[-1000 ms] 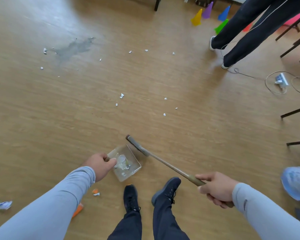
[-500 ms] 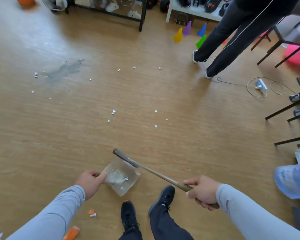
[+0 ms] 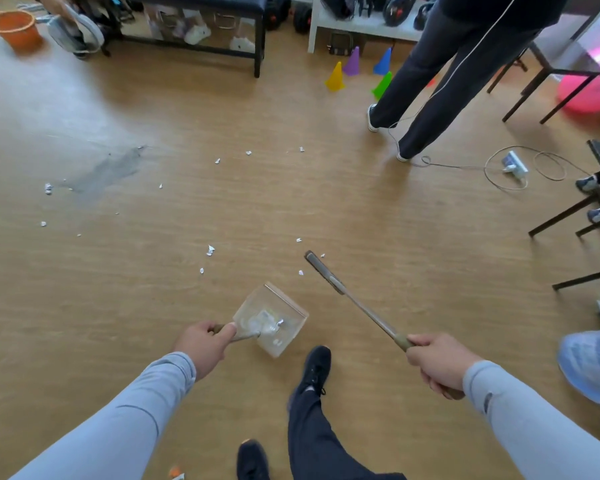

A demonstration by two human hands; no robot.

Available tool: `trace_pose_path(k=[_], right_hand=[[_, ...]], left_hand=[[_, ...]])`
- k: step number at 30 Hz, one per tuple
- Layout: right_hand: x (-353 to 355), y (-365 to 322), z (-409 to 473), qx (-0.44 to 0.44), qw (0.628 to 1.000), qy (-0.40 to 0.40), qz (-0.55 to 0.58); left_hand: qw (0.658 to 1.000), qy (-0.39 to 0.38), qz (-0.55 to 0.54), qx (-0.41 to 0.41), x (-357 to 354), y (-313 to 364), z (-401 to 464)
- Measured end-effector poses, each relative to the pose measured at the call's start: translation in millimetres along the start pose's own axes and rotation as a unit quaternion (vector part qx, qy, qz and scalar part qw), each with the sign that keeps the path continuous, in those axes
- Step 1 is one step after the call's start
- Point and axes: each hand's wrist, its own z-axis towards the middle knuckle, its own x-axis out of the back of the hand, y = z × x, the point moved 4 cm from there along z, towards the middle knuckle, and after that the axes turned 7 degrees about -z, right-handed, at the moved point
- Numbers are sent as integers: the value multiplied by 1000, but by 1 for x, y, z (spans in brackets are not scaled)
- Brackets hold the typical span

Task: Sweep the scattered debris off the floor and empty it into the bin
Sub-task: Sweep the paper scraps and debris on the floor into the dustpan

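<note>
Two hands share the work in the head view, one tool each. The left hand (image 3: 204, 346) curls round the short handle of a clear dustpan (image 3: 270, 319), thumb laid along the stem, holding the pan low over the wood floor (image 3: 378, 216) just ahead of the person's dark shoe (image 3: 314, 370). Its open mouth faces far, toward the mess, likely so that scraps can be pushed straight in. Whether its lip touches the floor cannot be told.

The right hand (image 3: 437, 367) wraps the near end of a long-handled broom (image 3: 357, 306), fingers closed round the grip. The shaft slants far and left, so the narrow head (image 3: 317, 268) sits right of the pan's mouth, among the nearest paper scraps (image 3: 210, 250). That placing suggests a stroke drawing those bits leftward and nearer, into the pan.

Inside the dustpan lie several white crumpled pieces, gathered toward the handle end, so part of the sweeping looks done. Plenty is left: more scraps sit farther off in the middle of the floor, and others lie at far left beside a grey smear (image 3: 108, 171). An orange bucket (image 3: 14, 29) stands at the far left corner; it may be the bin, though that is a guess, and its contents are hidden.
</note>
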Motion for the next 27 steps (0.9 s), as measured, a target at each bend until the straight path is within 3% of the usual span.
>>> trace_pose_path(k=[10, 17, 21, 27], right_hand=[[78, -77, 100, -20, 999, -34, -28], [61, -150, 123, -15, 976, -69, -205], [52, -154, 125, 10, 950, -99, -295], [124, -112, 118, -22, 991, -82, -105]], left_hand=[[998, -22, 60, 18, -49, 99, 75], [997, -18, 65, 28, -77, 125, 114], [997, 1, 67, 28, -74, 135, 130], [995, 14, 98, 22, -61, 140, 140]])
